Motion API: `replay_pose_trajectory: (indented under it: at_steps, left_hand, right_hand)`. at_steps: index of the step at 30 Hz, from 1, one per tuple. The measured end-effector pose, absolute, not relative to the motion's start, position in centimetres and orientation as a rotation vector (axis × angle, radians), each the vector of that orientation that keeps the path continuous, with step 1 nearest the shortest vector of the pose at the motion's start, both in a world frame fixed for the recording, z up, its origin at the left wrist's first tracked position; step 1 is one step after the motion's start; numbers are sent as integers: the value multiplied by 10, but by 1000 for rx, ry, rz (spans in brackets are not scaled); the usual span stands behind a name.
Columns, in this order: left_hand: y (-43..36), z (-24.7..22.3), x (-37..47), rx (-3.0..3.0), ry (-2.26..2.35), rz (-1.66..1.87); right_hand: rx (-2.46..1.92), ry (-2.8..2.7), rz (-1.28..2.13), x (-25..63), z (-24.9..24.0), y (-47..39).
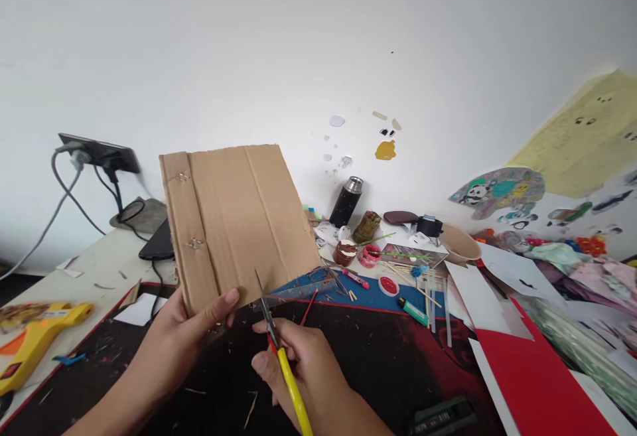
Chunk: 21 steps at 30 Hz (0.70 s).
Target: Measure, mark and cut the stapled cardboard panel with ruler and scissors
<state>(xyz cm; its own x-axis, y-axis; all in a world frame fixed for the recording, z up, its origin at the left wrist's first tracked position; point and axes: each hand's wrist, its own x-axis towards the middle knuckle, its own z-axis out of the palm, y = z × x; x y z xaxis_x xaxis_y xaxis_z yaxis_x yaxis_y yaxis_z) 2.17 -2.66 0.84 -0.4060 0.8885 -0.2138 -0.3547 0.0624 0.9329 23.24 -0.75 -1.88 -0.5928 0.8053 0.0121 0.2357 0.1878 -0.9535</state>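
A flat piece of corrugated cardboard (pixel 243 217) stands tilted in front of me, with creases running down it and staple-like marks on its left strip. My left hand (pixel 186 326) grips its lower edge, thumb on the near face. In my right hand (pixel 303 356) is a pair of scissors (pixel 291 383) with yellow handles and some red near the pivot. Their blades point up, close to the cardboard's bottom edge; I cannot tell whether they touch it.
A yellow glue gun (pixel 44 336) lies at left, near a black phone (pixel 160 243) with a cable. Behind the cardboard are a black thermos (pixel 347 202), small paint jars (pixel 369 255) and thin sticks. Red card (pixel 542 376) and a dark tool (pixel 442 416) lie right.
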Motion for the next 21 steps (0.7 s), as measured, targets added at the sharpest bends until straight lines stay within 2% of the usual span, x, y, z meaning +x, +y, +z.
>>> replay_pose_trajectory:
  at_steps: [12,21]
  left_hand:
    - [-19,7,22,669,1370,1554]
    - [-20,6,30,731,1305,1571]
  right_hand:
    - [-996,-1987,1281,226,-24,-5]
    - [-981,-1955,1339,230,-28,-8]
